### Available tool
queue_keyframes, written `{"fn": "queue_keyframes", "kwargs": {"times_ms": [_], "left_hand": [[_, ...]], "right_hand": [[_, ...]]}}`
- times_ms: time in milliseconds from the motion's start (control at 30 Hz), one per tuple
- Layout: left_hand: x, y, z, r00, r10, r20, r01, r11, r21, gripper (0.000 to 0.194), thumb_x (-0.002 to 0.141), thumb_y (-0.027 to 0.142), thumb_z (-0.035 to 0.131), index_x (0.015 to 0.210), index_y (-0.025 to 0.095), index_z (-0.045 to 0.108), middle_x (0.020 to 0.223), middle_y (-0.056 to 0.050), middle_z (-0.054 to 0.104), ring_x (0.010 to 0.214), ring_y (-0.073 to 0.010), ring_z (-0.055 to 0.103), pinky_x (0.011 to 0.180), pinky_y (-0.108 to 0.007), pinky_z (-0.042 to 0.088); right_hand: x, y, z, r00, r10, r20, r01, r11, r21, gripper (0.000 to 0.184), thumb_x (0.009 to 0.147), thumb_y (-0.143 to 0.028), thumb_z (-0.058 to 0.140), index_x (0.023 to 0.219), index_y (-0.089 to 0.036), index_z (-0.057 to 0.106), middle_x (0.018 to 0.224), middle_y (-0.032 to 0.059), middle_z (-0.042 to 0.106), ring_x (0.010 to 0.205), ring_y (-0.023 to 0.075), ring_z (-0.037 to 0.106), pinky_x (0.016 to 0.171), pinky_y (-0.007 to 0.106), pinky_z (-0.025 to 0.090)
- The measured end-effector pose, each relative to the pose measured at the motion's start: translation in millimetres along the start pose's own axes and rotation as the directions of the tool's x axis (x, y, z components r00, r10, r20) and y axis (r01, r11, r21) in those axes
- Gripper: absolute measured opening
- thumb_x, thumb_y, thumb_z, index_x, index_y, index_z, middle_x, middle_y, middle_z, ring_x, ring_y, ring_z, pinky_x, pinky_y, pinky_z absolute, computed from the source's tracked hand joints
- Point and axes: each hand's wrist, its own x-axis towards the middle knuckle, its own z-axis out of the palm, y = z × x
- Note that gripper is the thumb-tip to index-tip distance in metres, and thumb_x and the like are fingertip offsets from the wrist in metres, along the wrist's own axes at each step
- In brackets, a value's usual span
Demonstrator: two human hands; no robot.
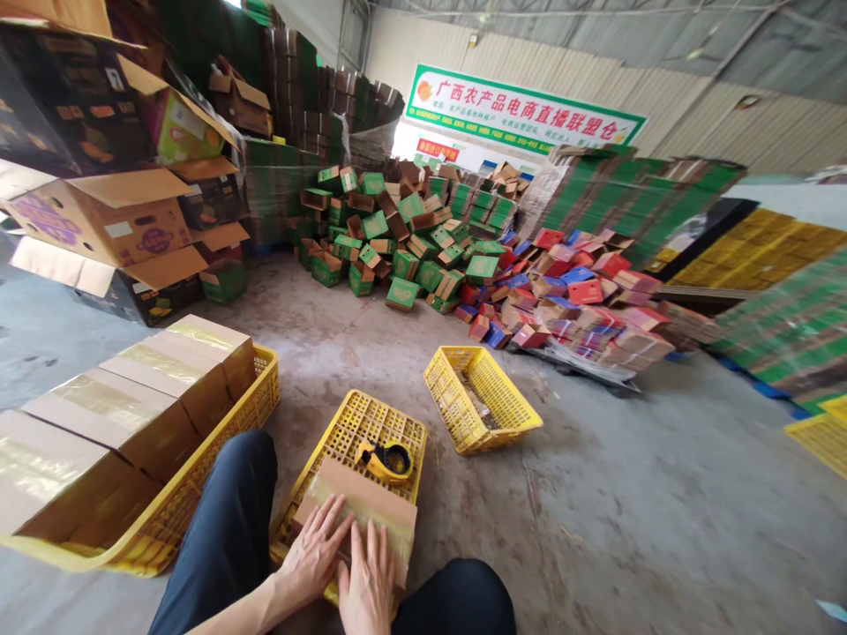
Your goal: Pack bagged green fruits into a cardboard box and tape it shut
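A small brown cardboard box point(371, 498) with clear tape over its top lies on an upturned yellow plastic crate point(357, 428) between my knees. My left hand point(316, 551) rests flat on the box's near left side, fingers stretched out. My right hand point(368, 578) lies flat beside it on the box's near edge, fingers together and extended. A yellow tape dispenser point(386, 460) sits on the crate just beyond the box, touching neither hand.
A yellow crate point(218, 441) on my left holds several taped brown boxes point(132, 397). Another yellow crate point(486, 397) stands ahead on the concrete floor. Heaps of green boxes point(397, 238) and red and blue boxes point(575, 300) lie further off. Large cartons point(112, 220) are stacked at left.
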Motion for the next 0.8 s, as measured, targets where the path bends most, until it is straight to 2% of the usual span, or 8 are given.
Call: {"fn": "queue_keyframes", "kwargs": {"times_ms": [100, 267, 400, 467, 533, 667, 800], "left_hand": [[-1.0, -5.2, 1.3, 0.999, 0.026, 0.041, -0.026, 1.000, 0.007, 0.089, 0.077, 0.007, 0.057, 0.162, 0.026, 0.039, 0.173, -0.009, 0.026, 0.159, -0.0345, 0.025, 0.127, -0.054, 0.031], [-25.4, -16.2, 5.4, 0.996, 0.027, 0.082, -0.027, 1.000, -0.005, 0.101, 0.071, 0.007, 0.059, 0.165, 0.031, 0.032, 0.175, -0.004, 0.022, 0.160, -0.0328, 0.024, 0.128, -0.051, 0.032], [-37.2, -21.1, 7.8, 0.996, 0.028, 0.080, -0.026, 0.999, -0.025, 0.096, 0.070, 0.008, 0.059, 0.162, 0.031, 0.039, 0.170, -0.003, 0.036, 0.157, -0.0313, 0.031, 0.128, -0.048, 0.033], [-30.8, -23.4, 5.5, 0.999, 0.016, 0.038, -0.015, 1.000, -0.021, 0.088, 0.075, 0.009, 0.058, 0.160, 0.030, 0.042, 0.165, -0.004, 0.045, 0.154, -0.0301, 0.039, 0.127, -0.048, 0.035], [-17.5, -26.3, 1.4, 1.000, -0.011, -0.025, 0.011, 1.000, 0.005, 0.084, 0.080, 0.010, 0.056, 0.160, 0.028, 0.042, 0.164, -0.007, 0.046, 0.153, -0.0311, 0.040, 0.126, -0.049, 0.037], [10.0, -33.1, -4.6, 0.995, 0.007, -0.099, 0.001, 0.997, 0.078, 0.072, 0.085, 0.011, 0.053, 0.157, 0.021, 0.048, 0.167, -0.011, 0.040, 0.158, -0.0361, 0.029, 0.124, -0.055, 0.037], [19.9, -36.0, -0.1, 0.987, 0.049, -0.153, -0.028, 0.990, 0.136, 0.064, 0.091, 0.013, 0.050, 0.155, 0.018, 0.052, 0.167, -0.013, 0.039, 0.157, -0.0368, 0.030, 0.125, -0.054, 0.035]], "right_hand": [[9.4, -12.6, 0.2, 0.999, -0.013, 0.039, 0.013, 1.000, 0.007, 0.054, 0.099, -0.040, 0.052, 0.154, -0.035, 0.054, 0.161, 0.0035, 0.050, 0.145, 0.0425, 0.050, 0.111, 0.062, 0.048], [-17.7, -4.1, 11.7, 1.000, 0.016, -0.015, -0.016, 1.000, -0.018, 0.059, 0.096, -0.029, 0.056, 0.153, -0.044, 0.052, 0.158, -0.0028, 0.053, 0.144, 0.0433, 0.051, 0.111, 0.067, 0.046], [-30.3, -0.4, 10.9, 0.999, 0.025, -0.029, -0.025, 1.000, 0.000, 0.050, 0.094, -0.031, 0.061, 0.143, -0.042, 0.065, 0.150, 0.0004, 0.062, 0.139, 0.0417, 0.057, 0.112, 0.063, 0.048], [-22.1, -6.1, 4.5, 0.999, 0.013, -0.033, -0.012, 1.000, 0.027, 0.042, 0.096, -0.036, 0.062, 0.137, -0.037, 0.071, 0.148, 0.0030, 0.064, 0.138, 0.0399, 0.058, 0.114, 0.059, 0.048], [-6.2, -15.3, -4.0, 0.999, -0.014, -0.036, 0.016, 0.999, 0.051, 0.040, 0.100, -0.041, 0.058, 0.137, -0.033, 0.071, 0.150, 0.0043, 0.063, 0.141, 0.0383, 0.055, 0.114, 0.057, 0.049], [28.5, -31.2, -19.2, 0.997, -0.078, -0.002, 0.078, 0.995, 0.054, 0.045, 0.108, -0.037, 0.042, 0.146, -0.032, 0.063, 0.158, 0.0043, 0.054, 0.147, 0.0352, 0.049, 0.113, 0.053, 0.051], [49.0, -30.7, -28.1, 0.993, -0.102, 0.053, 0.098, 0.993, 0.060, 0.050, 0.107, -0.041, 0.043, 0.156, -0.034, 0.049, 0.161, 0.0040, 0.049, 0.149, 0.0327, 0.046, 0.118, 0.057, 0.045]]}}
